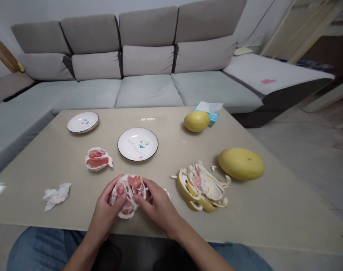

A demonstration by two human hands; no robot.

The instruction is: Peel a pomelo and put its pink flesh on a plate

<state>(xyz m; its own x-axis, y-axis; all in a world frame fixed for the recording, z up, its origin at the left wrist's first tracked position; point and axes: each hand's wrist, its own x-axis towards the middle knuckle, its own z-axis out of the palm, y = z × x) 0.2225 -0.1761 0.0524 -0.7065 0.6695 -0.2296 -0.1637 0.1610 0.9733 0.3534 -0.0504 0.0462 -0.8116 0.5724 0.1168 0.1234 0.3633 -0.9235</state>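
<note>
Bare forearms [201, 242] up close, and left hand [107, 203] and right hand [159, 202] each curl a closed grip around one rounded, white-pithed, red-fleshed fruit piece [129, 191]! Thick yellow-and-white peel [199, 186] lies heaped rightward on the glossy beige worktop [171, 128].

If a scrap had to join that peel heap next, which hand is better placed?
Probably the right hand: its grip on the red fruit is on the side nearer the peel heap; the left hand holds the far side.

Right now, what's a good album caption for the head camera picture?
Left hand and right hand hold a peeled red fruit near a pile of peel.
</note>
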